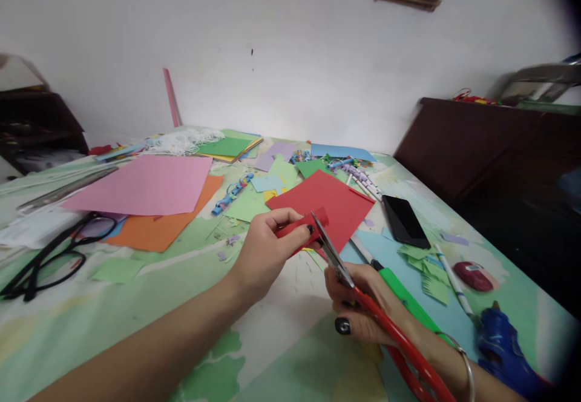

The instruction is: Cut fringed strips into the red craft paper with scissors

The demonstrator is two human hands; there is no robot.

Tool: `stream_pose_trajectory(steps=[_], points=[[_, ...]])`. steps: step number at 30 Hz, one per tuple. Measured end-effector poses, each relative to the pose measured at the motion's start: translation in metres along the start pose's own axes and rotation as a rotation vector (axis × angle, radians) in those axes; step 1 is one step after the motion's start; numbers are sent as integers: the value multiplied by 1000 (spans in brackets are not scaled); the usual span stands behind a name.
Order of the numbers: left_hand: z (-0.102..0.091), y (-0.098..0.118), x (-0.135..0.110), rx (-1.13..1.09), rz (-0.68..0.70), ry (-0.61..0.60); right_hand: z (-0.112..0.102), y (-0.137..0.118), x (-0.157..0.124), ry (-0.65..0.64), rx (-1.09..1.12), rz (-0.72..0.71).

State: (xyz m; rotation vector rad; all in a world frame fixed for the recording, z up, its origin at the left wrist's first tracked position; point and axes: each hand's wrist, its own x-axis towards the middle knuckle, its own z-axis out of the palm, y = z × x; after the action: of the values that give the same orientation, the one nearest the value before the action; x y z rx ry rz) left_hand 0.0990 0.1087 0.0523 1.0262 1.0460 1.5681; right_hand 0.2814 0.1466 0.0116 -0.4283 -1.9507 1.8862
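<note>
My left hand (267, 247) pinches a small folded strip of red paper (293, 226) between thumb and fingers. In my right hand (370, 302) are red-handled scissors (394, 329), their blades pointing up and left against the strip's right end. Whether the blades are fully closed is hard to tell. Just beyond both hands lies a larger red sheet (338, 205). A green utility knife (403, 296) rests on light blue paper, partly behind my right wrist.
To the left are pink paper (145, 184), orange paper (158, 229) and black glasses (59, 263). A phone (405, 220), a dark red mouse-shaped object (472, 276) and a blue glue gun (503, 341) lie right. White string (190, 140) and a green paper stack (224, 146) are at the back.
</note>
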Motion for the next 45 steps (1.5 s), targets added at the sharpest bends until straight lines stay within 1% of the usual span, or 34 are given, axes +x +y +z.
stream_pose_trajectory(steps=[4,8,17,22,28,35,45], points=[[-1,0,-1,8,2,11,6,-10,-1,47,-3,44],[-1,-1,0,6,0,10,9,-17,0,45,-29,25],[-1,-2,1,21,21,-5,7,-12,0,61,-82,52],[-1,-1,1,9,10,2,8,-16,0,62,-101,49],[-1,-3,2,11,18,-5,13,-20,0,95,-56,91],[-1,-1,0,29,7,6,14,-23,3,122,-131,110],[-1,0,2,16,-6,14,14,-25,3,132,-145,122]])
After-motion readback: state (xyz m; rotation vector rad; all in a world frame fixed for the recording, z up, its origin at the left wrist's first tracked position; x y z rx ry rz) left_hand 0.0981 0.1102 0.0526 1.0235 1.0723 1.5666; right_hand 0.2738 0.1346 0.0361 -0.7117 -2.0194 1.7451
